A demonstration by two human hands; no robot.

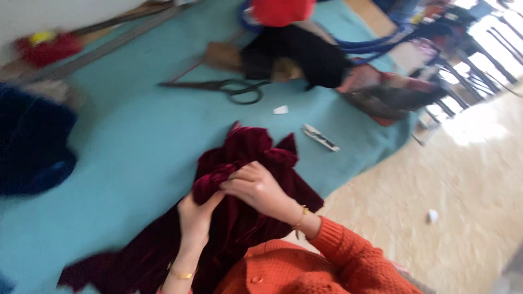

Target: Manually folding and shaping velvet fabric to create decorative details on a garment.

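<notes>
A piece of dark red velvet cloth [245,158] lies bunched on a teal-covered table [136,136]. My left hand [197,215] grips a fold of the cloth from below. My right hand [256,188] pinches the same bunched fold from above, its fingers curled over it. Both wrists wear thin gold bracelets, and my sleeves are orange knit.
Large black scissors [229,87] lie further back on the table. A small white scrap [280,110] and a slim white-and-black tool [321,138] rest near the cloth. Black fabric [305,54], a red item [280,11] and dark blue cloth [32,141] sit around. Floor and chairs at right.
</notes>
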